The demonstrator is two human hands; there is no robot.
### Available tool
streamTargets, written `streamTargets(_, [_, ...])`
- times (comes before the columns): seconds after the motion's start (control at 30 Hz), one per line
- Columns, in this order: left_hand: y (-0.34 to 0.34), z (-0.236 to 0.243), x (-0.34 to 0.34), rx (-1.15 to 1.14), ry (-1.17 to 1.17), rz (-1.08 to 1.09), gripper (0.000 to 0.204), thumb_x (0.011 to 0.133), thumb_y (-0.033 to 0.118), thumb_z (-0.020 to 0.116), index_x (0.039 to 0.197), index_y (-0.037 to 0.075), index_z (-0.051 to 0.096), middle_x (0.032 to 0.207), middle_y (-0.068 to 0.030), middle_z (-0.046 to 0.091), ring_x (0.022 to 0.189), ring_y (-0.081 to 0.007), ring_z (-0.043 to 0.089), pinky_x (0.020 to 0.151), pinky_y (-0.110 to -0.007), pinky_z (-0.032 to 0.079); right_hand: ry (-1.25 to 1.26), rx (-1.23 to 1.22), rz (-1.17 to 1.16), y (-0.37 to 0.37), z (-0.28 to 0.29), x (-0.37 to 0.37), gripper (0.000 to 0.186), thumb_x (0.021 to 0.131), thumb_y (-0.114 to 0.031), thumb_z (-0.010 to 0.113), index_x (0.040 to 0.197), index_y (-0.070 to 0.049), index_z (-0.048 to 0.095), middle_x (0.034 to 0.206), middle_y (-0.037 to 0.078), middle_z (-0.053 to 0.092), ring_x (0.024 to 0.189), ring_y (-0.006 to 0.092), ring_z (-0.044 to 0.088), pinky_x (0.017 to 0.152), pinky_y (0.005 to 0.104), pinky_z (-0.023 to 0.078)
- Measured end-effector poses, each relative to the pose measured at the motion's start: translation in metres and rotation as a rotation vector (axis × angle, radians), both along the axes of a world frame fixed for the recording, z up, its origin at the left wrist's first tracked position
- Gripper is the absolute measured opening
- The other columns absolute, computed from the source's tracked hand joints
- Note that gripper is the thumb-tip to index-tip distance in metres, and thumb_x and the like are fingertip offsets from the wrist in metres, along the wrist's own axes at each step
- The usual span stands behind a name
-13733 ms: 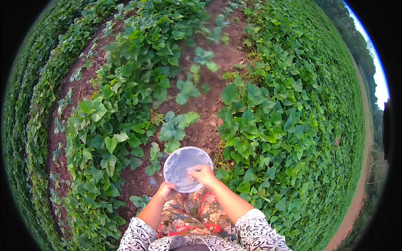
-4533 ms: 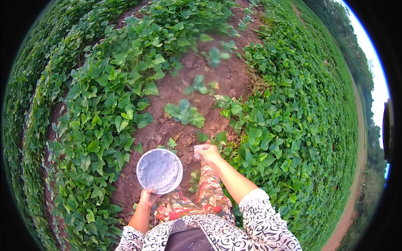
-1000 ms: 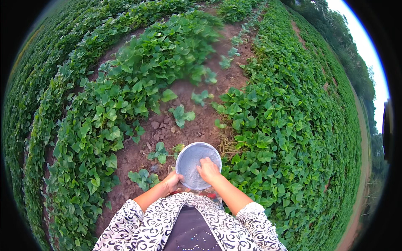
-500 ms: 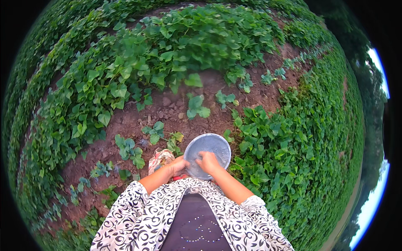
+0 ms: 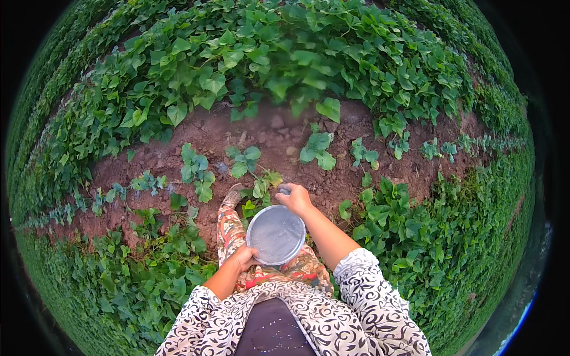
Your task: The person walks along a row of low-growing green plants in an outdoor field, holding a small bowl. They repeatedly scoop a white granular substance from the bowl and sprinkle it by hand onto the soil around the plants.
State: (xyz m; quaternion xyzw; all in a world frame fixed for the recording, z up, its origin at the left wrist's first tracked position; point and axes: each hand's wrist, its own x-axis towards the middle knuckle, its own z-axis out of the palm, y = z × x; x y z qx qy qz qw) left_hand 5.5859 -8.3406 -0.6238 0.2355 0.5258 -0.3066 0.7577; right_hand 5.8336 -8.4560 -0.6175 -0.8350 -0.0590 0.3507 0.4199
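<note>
My left hand point(image 5: 245, 257) grips the lower-left rim of a round bowl point(image 5: 276, 234), whose inside is coated with pale grey powder. My right hand point(image 5: 291, 197) is closed on some grey powder point(image 5: 285, 190) just above the bowl's upper right, over bare soil. Small bluish-green seedlings point(image 5: 243, 160) stand in the soil a little beyond it, one with yellowing leaves point(image 5: 270, 179) near my fingers. My flower-patterned trouser legs point(image 5: 231, 222) show under the bowl, one foot stretched out on the soil.
A strip of reddish cloddy soil point(image 5: 148, 155) runs across the view, dotted with seedlings point(image 5: 430, 149). Dense leafy vines point(image 5: 279, 41) fill the far side, and more vines point(image 5: 415, 237) grow on both sides of my legs.
The view has swung so the soil strip now runs crosswise. My right hand has lifted out of the bowl to above it, closed; my left hand and bowl have shifted slightly lower.
</note>
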Motion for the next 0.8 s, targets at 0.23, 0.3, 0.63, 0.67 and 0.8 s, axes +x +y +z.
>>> streamTargets(0.23, [0.012,0.009,-0.002,0.039,-0.022,0.041,0.066,0.065,-0.012,0.046,0.13,0.0,0.039,0.115,-0.0191,0.056,0.099,-0.0373,0.059,0.081,-0.055,0.052,-0.08,-0.054,0.232,-0.001,0.0,-0.023,0.013,0.076,-0.014,0.062,0.082,-0.004,0.068,0.079,0.023,0.064,0.078,0.038,0.064,0.074,0.0421,0.051])
streamTargets(0.3, [0.008,0.014,0.011,0.022,-0.031,-0.004,0.064,0.066,-0.012,0.048,0.128,0.0,0.041,0.113,-0.018,0.057,0.096,-0.0358,0.061,0.079,-0.053,0.054,-0.071,-0.182,0.428,-0.024,0.013,-0.048,0.015,0.075,-0.017,0.064,0.079,-0.002,0.067,0.077,0.024,0.063,0.079,0.0404,0.063,0.075,0.0464,0.05])
streamTargets(0.63, [-0.042,0.012,0.062,-0.035,-0.095,-0.15,0.053,0.064,-0.011,0.048,0.116,0.0,0.051,0.106,-0.0146,0.061,0.09,-0.0343,0.062,0.078,-0.053,0.053,0.024,-0.211,0.275,-0.09,0.024,-0.094,0.032,0.072,-0.026,0.073,0.089,0.0,0.065,0.087,0.023,0.065,0.086,0.0387,0.063,0.078,0.0434,0.05])
streamTargets(0.67, [-0.045,0.007,0.062,-0.023,-0.095,-0.168,0.054,0.064,-0.011,0.048,0.117,0.0,0.051,0.106,-0.0149,0.061,0.091,-0.0346,0.062,0.079,-0.054,0.053,0.011,-0.206,0.243,-0.096,0.022,-0.096,0.031,0.072,-0.025,0.073,0.089,0.0,0.066,0.088,0.022,0.065,0.087,0.0386,0.063,0.078,0.043,0.05])
streamTargets(0.8, [-0.048,-0.009,0.053,-0.003,-0.077,-0.232,0.058,0.063,-0.011,0.047,0.119,0.0,0.05,0.11,-0.016,0.06,0.096,-0.0357,0.061,0.081,-0.055,0.052,0.129,-0.161,-0.021,-0.119,0.011,-0.1,0.027,0.075,-0.02,0.072,0.088,0.003,0.066,0.084,0.018,0.068,0.074,0.0271,0.067,0.069,0.037,0.052])
